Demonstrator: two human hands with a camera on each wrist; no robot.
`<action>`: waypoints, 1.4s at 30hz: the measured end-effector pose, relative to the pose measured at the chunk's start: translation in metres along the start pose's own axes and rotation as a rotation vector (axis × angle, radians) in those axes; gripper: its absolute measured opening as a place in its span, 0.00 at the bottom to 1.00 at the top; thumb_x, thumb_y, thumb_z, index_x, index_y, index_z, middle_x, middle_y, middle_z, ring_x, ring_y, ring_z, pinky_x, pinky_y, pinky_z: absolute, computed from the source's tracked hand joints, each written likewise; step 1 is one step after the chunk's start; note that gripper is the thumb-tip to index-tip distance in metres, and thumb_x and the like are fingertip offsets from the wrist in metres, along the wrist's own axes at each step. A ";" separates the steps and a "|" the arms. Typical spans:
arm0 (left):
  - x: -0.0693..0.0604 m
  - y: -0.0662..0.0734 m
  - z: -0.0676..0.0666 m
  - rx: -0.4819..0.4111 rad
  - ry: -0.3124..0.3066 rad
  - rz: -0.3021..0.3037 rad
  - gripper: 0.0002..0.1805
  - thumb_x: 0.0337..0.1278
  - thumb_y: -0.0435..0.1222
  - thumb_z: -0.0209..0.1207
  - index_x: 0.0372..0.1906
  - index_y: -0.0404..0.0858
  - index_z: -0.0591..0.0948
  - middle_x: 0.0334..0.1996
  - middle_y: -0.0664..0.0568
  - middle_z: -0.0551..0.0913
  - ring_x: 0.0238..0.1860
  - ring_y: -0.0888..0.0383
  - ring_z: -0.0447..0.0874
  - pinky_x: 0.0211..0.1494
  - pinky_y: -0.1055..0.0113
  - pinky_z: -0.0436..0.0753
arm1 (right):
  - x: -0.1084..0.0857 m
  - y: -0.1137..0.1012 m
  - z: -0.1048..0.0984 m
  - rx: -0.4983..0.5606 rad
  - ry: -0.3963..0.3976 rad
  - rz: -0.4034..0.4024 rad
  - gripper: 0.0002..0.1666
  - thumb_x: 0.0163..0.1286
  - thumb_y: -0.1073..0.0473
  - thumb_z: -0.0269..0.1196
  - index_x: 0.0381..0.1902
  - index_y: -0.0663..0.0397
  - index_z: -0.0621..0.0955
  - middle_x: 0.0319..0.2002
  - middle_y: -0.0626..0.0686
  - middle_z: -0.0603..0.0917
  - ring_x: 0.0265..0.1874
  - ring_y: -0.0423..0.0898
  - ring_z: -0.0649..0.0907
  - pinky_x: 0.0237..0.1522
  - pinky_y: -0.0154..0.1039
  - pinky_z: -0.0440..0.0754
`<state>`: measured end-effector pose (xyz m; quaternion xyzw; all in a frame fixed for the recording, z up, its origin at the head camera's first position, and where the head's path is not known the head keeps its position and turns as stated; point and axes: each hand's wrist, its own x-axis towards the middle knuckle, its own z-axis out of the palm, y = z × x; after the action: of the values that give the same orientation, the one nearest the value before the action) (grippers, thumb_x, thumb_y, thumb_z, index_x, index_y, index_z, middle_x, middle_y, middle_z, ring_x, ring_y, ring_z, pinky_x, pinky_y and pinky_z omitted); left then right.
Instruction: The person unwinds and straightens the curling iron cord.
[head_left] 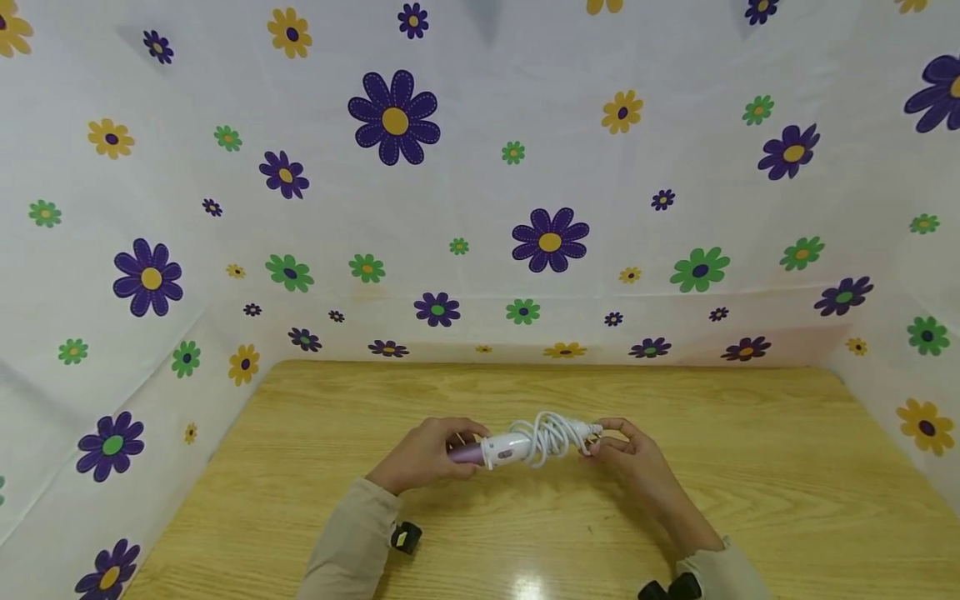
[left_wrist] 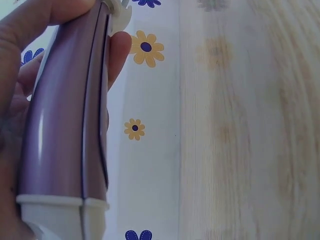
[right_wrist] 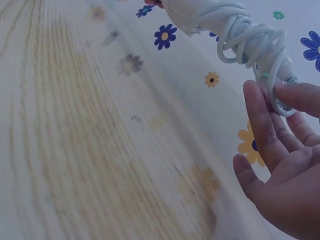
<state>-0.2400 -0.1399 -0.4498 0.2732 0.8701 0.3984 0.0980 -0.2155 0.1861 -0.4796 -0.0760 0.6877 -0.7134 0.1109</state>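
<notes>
Held level just over the table is a hair straightener with a purple front part and a white handle bearing a small switch. Its white cord is wound in several loops about the handle. My left hand grips the purple part, thumb on one side and fingers on the other. At the cord end, my right hand pinches a loop of cord between thumb and fingers, as the right wrist view shows up close. The plug cannot be made out.
A wooden table lies beneath both hands. White cloth printed with purple, yellow and green flowers rises behind it and at both sides. Dark wrist cameras sit by the beige sleeves.
</notes>
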 end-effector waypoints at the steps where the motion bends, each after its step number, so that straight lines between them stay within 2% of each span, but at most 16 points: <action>1: 0.000 0.000 0.000 -0.001 -0.004 -0.001 0.23 0.46 0.35 0.69 0.52 0.43 0.82 0.38 0.53 0.84 0.36 0.62 0.80 0.39 0.69 0.80 | 0.000 0.000 0.000 0.001 -0.008 -0.005 0.18 0.70 0.62 0.58 0.54 0.58 0.68 0.37 0.43 0.86 0.41 0.45 0.87 0.50 0.34 0.81; 6: -0.001 0.000 0.002 -0.017 -0.026 -0.008 0.24 0.45 0.34 0.69 0.53 0.43 0.81 0.39 0.53 0.85 0.37 0.61 0.80 0.40 0.69 0.80 | -0.001 0.002 -0.001 0.005 -0.017 0.009 0.17 0.69 0.63 0.58 0.54 0.53 0.69 0.39 0.43 0.86 0.41 0.42 0.86 0.48 0.34 0.81; 11: 0.000 0.000 0.002 -0.016 -0.029 0.012 0.24 0.45 0.34 0.69 0.53 0.43 0.81 0.38 0.53 0.85 0.37 0.61 0.80 0.40 0.70 0.80 | -0.003 0.001 -0.001 0.003 -0.009 0.020 0.19 0.70 0.62 0.58 0.56 0.55 0.68 0.40 0.42 0.86 0.41 0.39 0.85 0.47 0.34 0.81; 18: 0.001 0.000 0.003 -0.019 -0.035 0.014 0.24 0.46 0.34 0.69 0.54 0.43 0.81 0.39 0.53 0.85 0.38 0.61 0.80 0.41 0.70 0.80 | -0.004 0.001 0.001 0.011 0.018 -0.020 0.15 0.76 0.52 0.51 0.54 0.53 0.71 0.41 0.45 0.82 0.41 0.40 0.84 0.51 0.34 0.79; 24: 0.001 0.001 0.004 0.003 -0.038 0.027 0.24 0.44 0.33 0.70 0.53 0.42 0.82 0.38 0.53 0.85 0.37 0.62 0.80 0.40 0.71 0.80 | -0.005 0.003 0.002 0.066 0.028 -0.019 0.09 0.76 0.54 0.51 0.49 0.48 0.73 0.41 0.45 0.80 0.40 0.39 0.83 0.49 0.33 0.80; 28: 0.002 0.003 0.006 0.013 -0.045 0.017 0.24 0.43 0.32 0.70 0.52 0.43 0.82 0.38 0.54 0.85 0.36 0.63 0.80 0.40 0.71 0.80 | -0.005 0.003 0.000 0.139 -0.019 -0.054 0.07 0.76 0.59 0.50 0.46 0.42 0.75 0.39 0.42 0.80 0.39 0.35 0.81 0.46 0.30 0.79; 31: 0.003 0.005 0.010 0.042 -0.094 -0.005 0.23 0.43 0.34 0.70 0.51 0.46 0.83 0.37 0.56 0.85 0.35 0.65 0.79 0.40 0.71 0.79 | -0.005 0.002 -0.001 0.185 -0.065 -0.071 0.10 0.75 0.62 0.50 0.43 0.41 0.77 0.39 0.40 0.83 0.40 0.34 0.82 0.46 0.29 0.79; 35: 0.005 0.006 0.016 0.109 -0.152 -0.023 0.23 0.43 0.36 0.71 0.50 0.51 0.84 0.37 0.60 0.85 0.34 0.69 0.78 0.39 0.73 0.77 | -0.003 0.001 0.001 0.127 -0.074 -0.055 0.07 0.73 0.61 0.54 0.41 0.43 0.78 0.42 0.41 0.86 0.44 0.34 0.83 0.50 0.28 0.79; 42: 0.003 0.005 0.015 0.115 -0.135 -0.026 0.24 0.43 0.36 0.71 0.51 0.49 0.83 0.36 0.57 0.85 0.33 0.68 0.78 0.38 0.72 0.78 | -0.005 -0.002 0.003 0.067 -0.006 -0.010 0.05 0.72 0.61 0.57 0.43 0.49 0.78 0.41 0.41 0.86 0.43 0.33 0.83 0.47 0.28 0.79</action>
<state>-0.2352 -0.1263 -0.4559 0.2934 0.8863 0.3273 0.1459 -0.2104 0.1850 -0.4776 -0.0778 0.6627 -0.7363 0.1121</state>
